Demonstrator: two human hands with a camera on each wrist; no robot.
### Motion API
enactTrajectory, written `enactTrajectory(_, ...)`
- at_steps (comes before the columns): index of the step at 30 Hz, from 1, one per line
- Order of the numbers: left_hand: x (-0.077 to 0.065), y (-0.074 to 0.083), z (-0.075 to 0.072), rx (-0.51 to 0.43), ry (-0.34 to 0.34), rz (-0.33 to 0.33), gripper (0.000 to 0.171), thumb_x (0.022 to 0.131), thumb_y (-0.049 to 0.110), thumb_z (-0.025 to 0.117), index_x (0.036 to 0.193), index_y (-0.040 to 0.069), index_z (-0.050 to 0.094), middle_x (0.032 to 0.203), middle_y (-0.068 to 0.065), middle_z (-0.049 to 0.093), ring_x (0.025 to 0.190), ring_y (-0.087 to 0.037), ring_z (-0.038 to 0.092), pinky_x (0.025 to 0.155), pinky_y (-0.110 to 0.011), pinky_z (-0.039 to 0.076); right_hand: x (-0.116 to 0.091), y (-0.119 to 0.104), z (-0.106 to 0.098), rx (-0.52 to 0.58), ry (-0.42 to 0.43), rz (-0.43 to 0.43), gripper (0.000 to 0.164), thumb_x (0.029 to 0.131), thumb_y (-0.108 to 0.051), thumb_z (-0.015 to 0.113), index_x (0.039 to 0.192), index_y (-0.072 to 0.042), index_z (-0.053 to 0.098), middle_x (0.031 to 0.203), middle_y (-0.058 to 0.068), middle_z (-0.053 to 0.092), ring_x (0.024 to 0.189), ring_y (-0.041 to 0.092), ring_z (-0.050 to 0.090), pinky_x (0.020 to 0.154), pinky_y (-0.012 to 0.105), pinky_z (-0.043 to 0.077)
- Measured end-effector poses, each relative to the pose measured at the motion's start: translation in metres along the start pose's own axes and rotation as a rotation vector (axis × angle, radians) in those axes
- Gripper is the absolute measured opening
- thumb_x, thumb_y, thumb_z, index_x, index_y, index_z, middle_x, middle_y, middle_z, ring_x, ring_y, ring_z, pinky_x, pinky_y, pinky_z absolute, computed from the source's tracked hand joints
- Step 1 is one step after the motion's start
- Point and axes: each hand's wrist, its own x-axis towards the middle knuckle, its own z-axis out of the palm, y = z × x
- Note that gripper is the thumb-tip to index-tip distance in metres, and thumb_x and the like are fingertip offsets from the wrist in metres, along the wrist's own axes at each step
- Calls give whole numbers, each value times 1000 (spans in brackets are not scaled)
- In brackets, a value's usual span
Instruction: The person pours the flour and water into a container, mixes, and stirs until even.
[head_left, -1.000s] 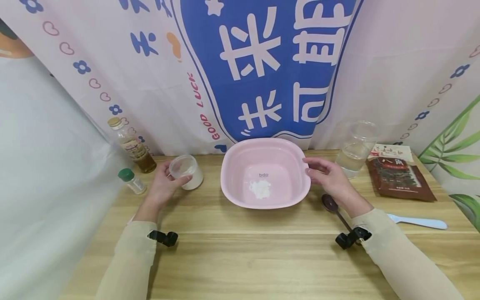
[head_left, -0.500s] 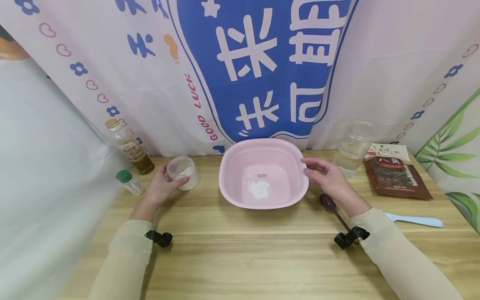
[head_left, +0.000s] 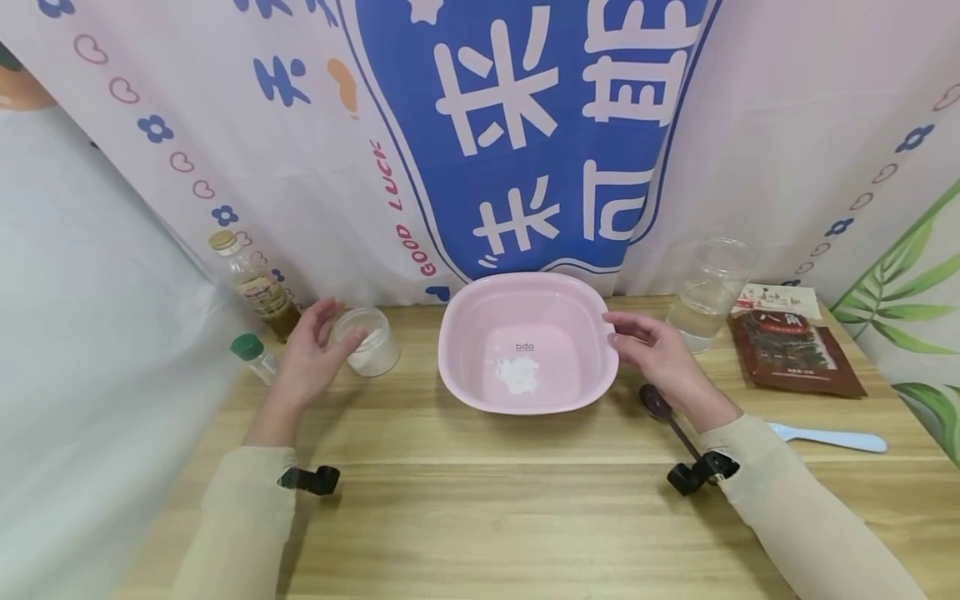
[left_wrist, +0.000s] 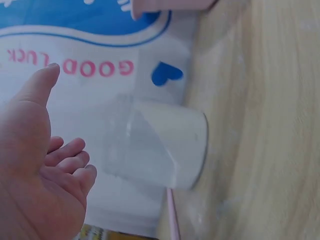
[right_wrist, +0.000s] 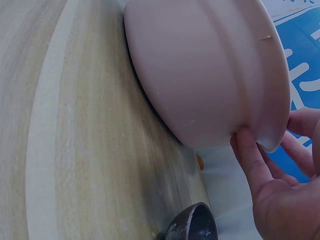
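Observation:
My left hand is held beside a clear jar of white powder, its fingers spread and holding nothing. In the left wrist view a gap shows between those fingers and the jar, which stands upright on the table. A pink plastic basin sits in the middle, with a small heap of white powder on its bottom. At its right side my right hand grips the rim. The right wrist view shows digits on both sides of the basin's rim.
On the left stand a bottle of brown liquid and a green-capped shaker. To the right are a clear cup of water, a brown spice packet, a dark spoon and a pale blue utensil. A printed curtain hangs behind.
My left hand has let go of the jar and drawn back left, in front of the bottle and shaker. The jar now stands level. My right hand has stayed at the basin's rim.

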Motion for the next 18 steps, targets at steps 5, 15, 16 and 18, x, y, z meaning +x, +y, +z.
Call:
enactTrajectory(5,-5,14,3,-22,-46,58,83,106,38,71,168,4,28,174,-18,35,163,-39,31,131,-55,30,0,0,-2,-4,0,-7,48,110,-15,61,154,3,54,155,30,54,108,-6,67,92,18,60)
enactTrajectory(15,-9,26,25,-65,-132,186,51,110,15,62,155,-5,48,159,-27,53,151,-45,49,115,-17,46,-1,-1,-3,-48,2,8,49,111,-20,62,155,0,55,160,25,53,114,-5,66,94,16,59)
enactTrajectory(16,-9,26,28,-68,-140,194,49,110,14,61,154,-6,49,158,-28,54,150,-46,51,110,-12,46,-1,-1,-3,-56,4,9,49,111,-20,62,155,-1,56,160,24,54,114,-5,66,94,16,59)
enactTrajectory(18,-9,27,33,-74,-159,205,47,111,13,60,152,-8,50,155,-28,56,147,-46,53,104,-6,46,-1,-1,-3,-68,7,7,48,110,-20,63,154,-1,56,161,23,54,113,-6,67,95,16,58)
